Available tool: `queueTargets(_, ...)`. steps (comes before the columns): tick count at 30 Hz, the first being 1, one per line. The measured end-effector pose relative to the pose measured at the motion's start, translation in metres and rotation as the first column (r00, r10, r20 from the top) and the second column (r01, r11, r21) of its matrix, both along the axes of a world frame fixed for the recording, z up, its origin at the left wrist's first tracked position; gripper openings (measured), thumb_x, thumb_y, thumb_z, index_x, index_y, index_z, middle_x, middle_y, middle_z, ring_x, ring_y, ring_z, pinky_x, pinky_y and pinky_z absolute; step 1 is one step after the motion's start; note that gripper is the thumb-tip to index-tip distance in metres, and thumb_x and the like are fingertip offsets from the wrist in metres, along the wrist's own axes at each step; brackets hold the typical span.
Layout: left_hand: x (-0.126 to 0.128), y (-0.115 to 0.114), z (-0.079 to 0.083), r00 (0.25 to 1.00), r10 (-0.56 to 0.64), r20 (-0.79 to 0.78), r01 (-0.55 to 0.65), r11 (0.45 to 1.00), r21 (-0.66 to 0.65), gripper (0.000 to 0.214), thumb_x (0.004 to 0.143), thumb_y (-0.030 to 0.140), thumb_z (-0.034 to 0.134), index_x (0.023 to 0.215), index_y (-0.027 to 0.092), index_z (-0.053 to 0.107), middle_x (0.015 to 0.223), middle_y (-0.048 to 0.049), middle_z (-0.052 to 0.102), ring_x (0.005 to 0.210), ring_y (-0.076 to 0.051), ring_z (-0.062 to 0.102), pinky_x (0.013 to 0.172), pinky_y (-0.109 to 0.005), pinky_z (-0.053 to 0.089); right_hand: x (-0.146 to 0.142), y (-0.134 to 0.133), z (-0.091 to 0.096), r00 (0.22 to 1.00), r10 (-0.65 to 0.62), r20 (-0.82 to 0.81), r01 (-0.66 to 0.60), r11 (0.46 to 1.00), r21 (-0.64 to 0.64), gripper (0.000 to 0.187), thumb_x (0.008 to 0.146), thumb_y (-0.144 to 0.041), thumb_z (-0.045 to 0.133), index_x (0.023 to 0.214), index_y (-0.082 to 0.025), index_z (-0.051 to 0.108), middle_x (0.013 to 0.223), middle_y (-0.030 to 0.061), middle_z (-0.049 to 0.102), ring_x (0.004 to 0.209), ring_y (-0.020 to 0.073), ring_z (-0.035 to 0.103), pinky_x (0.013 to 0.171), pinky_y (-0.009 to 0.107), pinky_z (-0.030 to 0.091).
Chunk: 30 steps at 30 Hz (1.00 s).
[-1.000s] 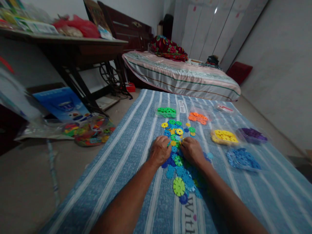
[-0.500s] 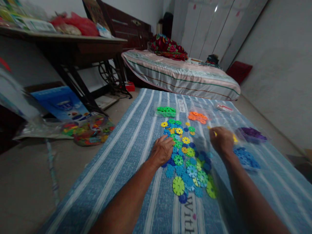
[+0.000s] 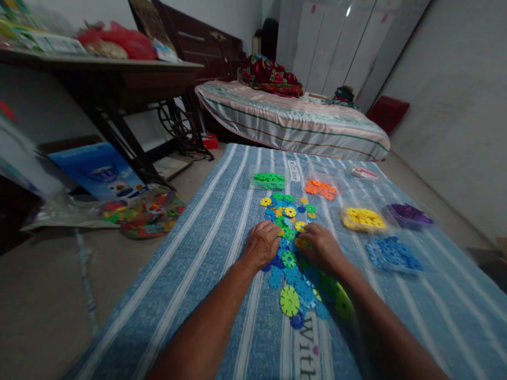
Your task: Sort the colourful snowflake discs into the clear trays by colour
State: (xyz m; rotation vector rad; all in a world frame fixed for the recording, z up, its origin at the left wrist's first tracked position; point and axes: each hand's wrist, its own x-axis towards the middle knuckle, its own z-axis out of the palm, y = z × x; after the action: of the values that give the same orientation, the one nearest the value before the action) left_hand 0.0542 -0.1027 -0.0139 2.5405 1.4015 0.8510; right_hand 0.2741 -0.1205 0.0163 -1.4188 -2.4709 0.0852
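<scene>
Slotted plastic discs (image 3: 289, 301) in green, blue and yellow lie in a loose pile on a striped blue cloth (image 3: 222, 221). At the pile's left edge, my left hand (image 3: 261, 245) is closed, with a bit of a yellow disc (image 3: 280, 232) showing at its fingertips. Over the right side of the pile, my right hand (image 3: 322, 247) has its fingers bent down around another yellow disc (image 3: 301, 243); its palm is hidden. One more yellow disc (image 3: 300, 226) lies against the right fingertips.
Clear boxes hold sorted discs: green (image 3: 269, 180), orange (image 3: 320, 189), yellow (image 3: 363, 219), purple (image 3: 410, 215) and blue (image 3: 394, 254). A small red and white packet (image 3: 364, 173) lies at the far right. Beyond are a bed (image 3: 293, 121) and a sewing-machine table (image 3: 158, 66).
My right hand has moved left from the yellow box to the pile, uncovering that box. My left hand stays at the pile's left edge.
</scene>
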Motion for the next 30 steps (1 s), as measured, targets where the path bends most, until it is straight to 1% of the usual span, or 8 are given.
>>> queueTargets(5, 0.000, 0.000, 0.002, 1.000, 0.002, 0.000, -0.002, 1.000, -0.006, 0.019, 0.086, 0.022, 0.057, 0.101, 0.022, 0.069, 0.106, -0.0065, 0.072, 0.112, -0.027, 0.060, 0.100, -0.045, 0.049, -0.002, 0.001, -0.009, 1.000, 0.000, 0.027, 0.000, 1.000, -0.008, 0.021, 0.095, -0.025, 0.053, 0.089, -0.020, 0.072, 0.100, 0.0096, 0.067, 0.095, 0.0236, 0.059, 0.086, 0.035, 0.046)
queueTargets(12, 0.003, 0.000, 0.007, 0.999, 0.045, -0.025, -0.046, 0.998, -0.034, 0.016, 0.088, 0.022, 0.058, 0.099, 0.022, 0.070, 0.102, -0.0059, 0.072, 0.109, -0.025, 0.061, 0.097, -0.042, 0.048, 0.000, 0.001, -0.021, 0.987, 0.056, -0.150, -0.043, 0.995, 0.087, 0.029, 0.096, -0.022, 0.048, 0.081, -0.018, 0.072, 0.094, 0.0101, 0.068, 0.089, 0.0230, 0.062, 0.083, 0.033, 0.047)
queueTargets(17, 0.007, 0.001, 0.011, 0.997, 0.065, -0.041, -0.066, 0.997, -0.030, 0.012, 0.089, 0.023, 0.059, 0.091, 0.022, 0.070, 0.096, -0.0060, 0.072, 0.101, -0.023, 0.063, 0.092, -0.039, 0.048, 0.001, -0.001, -0.017, 0.959, 0.057, -0.276, -0.004, 0.982, 0.191, 0.031, 0.096, -0.023, 0.046, 0.079, -0.021, 0.072, 0.089, 0.0083, 0.069, 0.083, 0.0213, 0.062, 0.077, 0.031, 0.048)
queueTargets(21, 0.008, 0.002, 0.011, 0.996, 0.074, -0.059, -0.076, 0.996, -0.036, 0.017, 0.092, 0.023, 0.054, 0.088, 0.020, 0.070, 0.093, -0.0062, 0.071, 0.100, -0.023, 0.062, 0.091, -0.038, 0.047, 0.024, 0.009, -0.003, 0.956, -0.002, -0.292, 0.086, 0.958, 0.275, 0.030, 0.095, -0.025, 0.046, 0.078, -0.019, 0.070, 0.089, 0.0091, 0.070, 0.081, 0.0202, 0.062, 0.076, 0.031, 0.048)
queueTargets(23, 0.008, 0.002, 0.010, 0.995, 0.073, -0.064, -0.076, 0.996, -0.038, 0.018, 0.093, 0.022, 0.052, 0.088, 0.020, 0.070, 0.093, -0.0063, 0.071, 0.099, -0.023, 0.062, 0.089, -0.038, 0.046, 0.048, 0.018, 0.009, 0.954, -0.134, -0.269, 0.226, 0.909, 0.350, 0.029, 0.093, -0.024, 0.047, 0.075, -0.019, 0.069, 0.085, 0.0099, 0.070, 0.079, 0.0208, 0.062, 0.075, 0.032, 0.047)
queueTargets(26, 0.007, 0.001, 0.009, 0.995, 0.075, -0.064, -0.076, 0.997, -0.018, 0.020, 0.094, 0.022, 0.050, 0.087, 0.020, 0.069, 0.092, -0.0062, 0.071, 0.097, -0.022, 0.062, 0.088, -0.039, 0.044, 0.083, 0.030, 0.026, 0.862, -0.445, -0.244, 0.506, 0.721, 0.473, 0.024, 0.089, -0.023, 0.051, 0.079, -0.016, 0.071, 0.082, 0.0133, 0.069, 0.076, 0.0251, 0.061, 0.074, 0.038, 0.045)
queueTargets(28, 0.007, 0.001, 0.008, 0.995, 0.084, -0.055, -0.083, 0.996, 0.013, 0.021, 0.094, 0.021, 0.049, 0.087, 0.020, 0.068, 0.091, -0.0056, 0.071, 0.096, -0.022, 0.062, 0.091, -0.041, 0.042, 0.094, 0.033, 0.031, 0.791, -0.557, -0.252, 0.599, 0.624, 0.501, 0.022, 0.087, -0.024, 0.054, 0.087, -0.014, 0.072, 0.082, 0.0145, 0.069, 0.076, 0.0271, 0.061, 0.073, 0.040, 0.044)
queueTargets(30, 0.006, 0.001, 0.008, 0.994, 0.103, -0.038, -0.101, 0.993, 0.055, 0.021, 0.094, 0.019, 0.049, 0.086, 0.020, 0.068, 0.090, -0.0052, 0.071, 0.096, -0.022, 0.061, 0.094, -0.044, 0.040, 0.089, 0.030, 0.027, 0.818, -0.516, -0.253, 0.571, 0.675, 0.467, 0.021, 0.087, -0.024, 0.054, 0.091, -0.015, 0.073, 0.083, 0.0134, 0.069, 0.078, 0.0267, 0.061, 0.074, 0.039, 0.045)
